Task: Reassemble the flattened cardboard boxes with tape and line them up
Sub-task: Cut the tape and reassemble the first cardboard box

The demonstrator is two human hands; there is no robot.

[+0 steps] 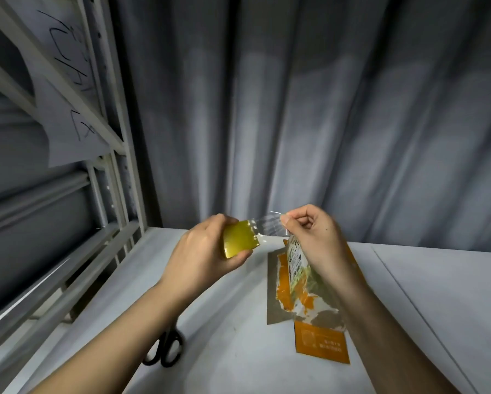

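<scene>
While the grey pleated curtain (324, 109) hangs at the far side and a pale metal shelving rack (68, 137) stands at the left, the white table (437, 294) carries a flattened orange-and-grey cardboard box (318, 334), lying near and right of centre with its long axis running near to far. The left hand (207, 251) grips a yellow roll of clear tape (240, 238). The right hand (312, 231) pinches the clear tape strip (270, 226), stretched left to right between them above the box. Black scissors (164, 351) lie under the left forearm, nearer that hand.
</scene>
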